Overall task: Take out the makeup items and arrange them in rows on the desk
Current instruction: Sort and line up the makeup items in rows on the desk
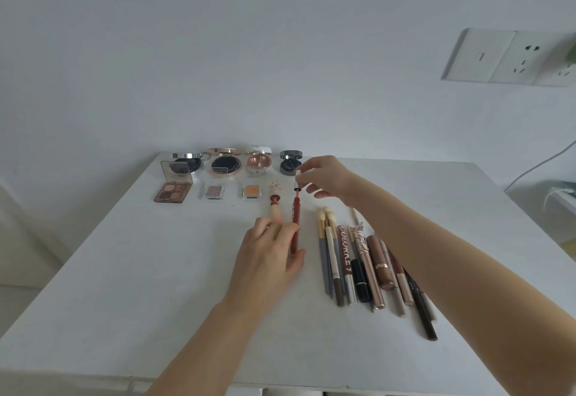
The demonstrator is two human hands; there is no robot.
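From the head cam, this looks like it's well underway: four round open compacts [238, 162] sit in a back row on the white desk [124, 271], then an open brown eyeshadow quad [173, 192], two small square single shadows [232, 191] and a little cream-and-red mushroom-shaped lipstick [275, 201] make a second row. The left hand [268, 257] pinches a slim dark-red lip pencil tube [295, 218] by its lower end while the right hand [324, 179] grips its small clear cap [297, 174] just above the tip. Still left, I'd guess: that loose fan of brushes, pencils and mascara tubes [367, 268] on the right, touching and overlapping. Plenty of bare desk front and left, but the fan is nearer the right edge
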